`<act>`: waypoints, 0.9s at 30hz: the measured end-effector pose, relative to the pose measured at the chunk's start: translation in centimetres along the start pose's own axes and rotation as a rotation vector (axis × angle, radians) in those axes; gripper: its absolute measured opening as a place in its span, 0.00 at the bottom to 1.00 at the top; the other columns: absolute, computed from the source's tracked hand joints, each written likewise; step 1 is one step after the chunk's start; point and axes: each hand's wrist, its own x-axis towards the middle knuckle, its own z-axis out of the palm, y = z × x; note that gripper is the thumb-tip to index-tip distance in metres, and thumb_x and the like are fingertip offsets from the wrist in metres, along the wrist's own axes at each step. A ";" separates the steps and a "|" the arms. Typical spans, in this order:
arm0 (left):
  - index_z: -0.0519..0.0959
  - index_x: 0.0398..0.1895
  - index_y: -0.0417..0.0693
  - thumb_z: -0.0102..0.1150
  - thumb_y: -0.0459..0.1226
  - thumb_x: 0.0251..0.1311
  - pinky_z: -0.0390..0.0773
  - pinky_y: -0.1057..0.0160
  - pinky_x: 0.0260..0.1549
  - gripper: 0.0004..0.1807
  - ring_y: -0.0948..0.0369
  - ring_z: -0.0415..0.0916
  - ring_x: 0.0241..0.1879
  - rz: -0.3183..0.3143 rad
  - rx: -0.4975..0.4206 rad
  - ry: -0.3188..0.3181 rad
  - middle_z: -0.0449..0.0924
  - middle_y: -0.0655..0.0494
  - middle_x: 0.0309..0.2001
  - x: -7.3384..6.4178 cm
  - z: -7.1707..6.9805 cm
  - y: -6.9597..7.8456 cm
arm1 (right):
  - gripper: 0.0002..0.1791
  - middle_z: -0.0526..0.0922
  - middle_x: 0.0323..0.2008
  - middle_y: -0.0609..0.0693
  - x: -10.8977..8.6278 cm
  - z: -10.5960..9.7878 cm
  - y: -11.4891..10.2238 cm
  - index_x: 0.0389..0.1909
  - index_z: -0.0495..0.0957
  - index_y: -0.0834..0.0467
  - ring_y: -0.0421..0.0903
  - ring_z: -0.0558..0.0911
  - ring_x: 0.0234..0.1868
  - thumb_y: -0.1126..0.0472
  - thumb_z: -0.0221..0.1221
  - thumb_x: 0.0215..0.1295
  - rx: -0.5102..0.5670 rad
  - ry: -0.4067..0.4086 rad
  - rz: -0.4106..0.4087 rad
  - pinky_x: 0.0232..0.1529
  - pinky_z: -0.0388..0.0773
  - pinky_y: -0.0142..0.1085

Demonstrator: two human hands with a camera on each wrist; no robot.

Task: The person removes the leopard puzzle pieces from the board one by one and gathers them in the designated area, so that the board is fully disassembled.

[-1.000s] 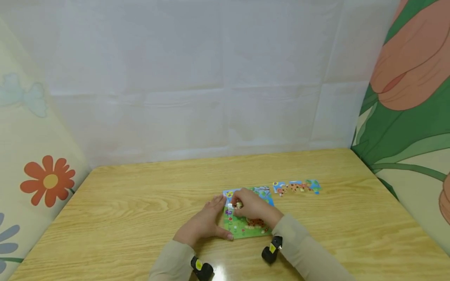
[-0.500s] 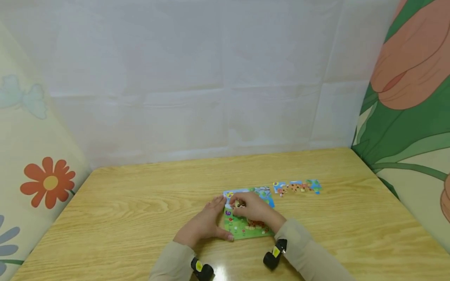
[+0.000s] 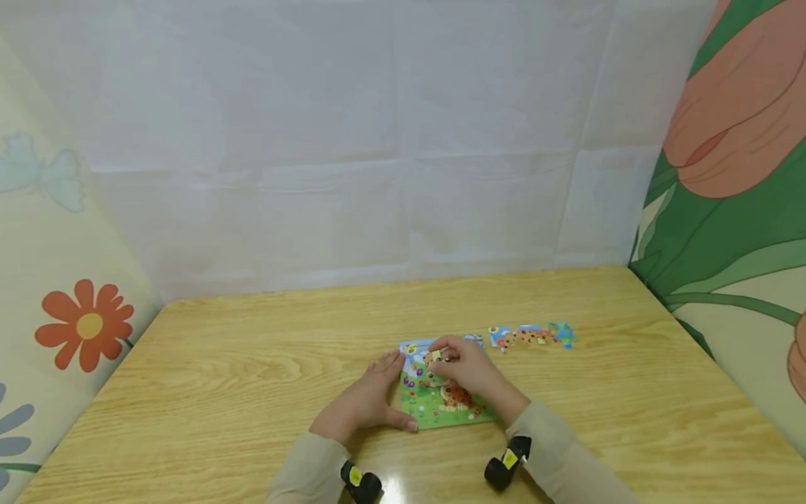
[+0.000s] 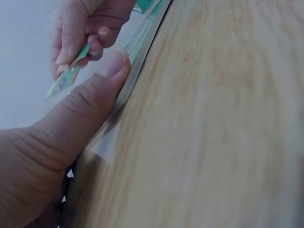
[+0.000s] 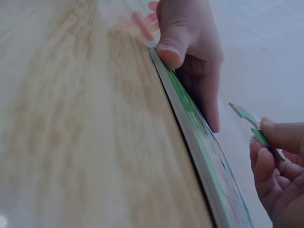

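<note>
A flat jigsaw puzzle board [image 3: 434, 417] lies on the table, printed with green grass, flowers and a spotted animal. My left hand [image 3: 362, 400] rests at its near left corner, thumb on the front edge and fingers stretched along the left side. Over the board, my right hand [image 3: 474, 371] pinches a jigsaw puzzle piece [image 5: 243, 113] between thumb and fingers. In the right wrist view the piece is tilted and raised clear of the board. The left wrist view shows green and a purple spot on the piece. My right hand hides the board's upper right part.
Several loose puzzle pieces [image 3: 532, 336] lie in a row beyond the board's far right corner. The wooden table [image 3: 252, 350] ends at a white cloth backdrop [image 3: 315, 140]. Flower-printed panels [image 3: 88, 322] stand at both sides.
My right hand has shifted to the right with the piece, away from the board's left side, uncovering purple flowers there. My left hand and the loose pieces have stayed put.
</note>
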 end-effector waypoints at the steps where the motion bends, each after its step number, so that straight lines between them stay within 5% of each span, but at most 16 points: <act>1: 0.50 0.70 0.34 0.74 0.55 0.30 0.44 0.45 0.68 0.65 0.45 0.40 0.71 0.003 -0.003 0.003 0.45 0.39 0.72 0.0 0.0 0.0 | 0.16 0.73 0.20 0.47 -0.1 -0.2 0.0 0.47 0.77 0.60 0.40 0.68 0.17 0.59 0.62 0.59 0.016 0.008 0.011 0.19 0.70 0.30; 11: 0.50 0.69 0.33 0.75 0.54 0.30 0.43 0.46 0.69 0.65 0.45 0.40 0.71 0.002 -0.007 0.000 0.45 0.38 0.71 0.0 -0.2 0.2 | 0.16 0.78 0.25 0.50 -1.0 -2.0 0.8 0.49 0.77 0.61 0.41 0.74 0.20 0.66 0.60 0.59 0.175 0.136 0.170 0.20 0.73 0.30; 16: 0.50 0.69 0.33 0.75 0.53 0.30 0.43 0.46 0.69 0.65 0.45 0.40 0.71 0.006 -0.012 -0.002 0.44 0.38 0.71 -0.1 -0.1 0.2 | 0.17 0.76 0.24 0.49 -1.5 -3.0 1.1 0.50 0.76 0.65 0.39 0.70 0.18 0.70 0.59 0.58 0.264 0.162 0.178 0.19 0.71 0.26; 27: 0.50 0.70 0.34 0.74 0.55 0.29 0.43 0.45 0.69 0.65 0.45 0.40 0.71 0.011 -0.008 0.001 0.44 0.39 0.71 0.1 0.1 -0.1 | 0.19 0.78 0.23 0.48 -2.7 -5.4 2.1 0.52 0.74 0.68 0.40 0.72 0.18 0.69 0.59 0.59 0.181 0.190 0.164 0.21 0.74 0.28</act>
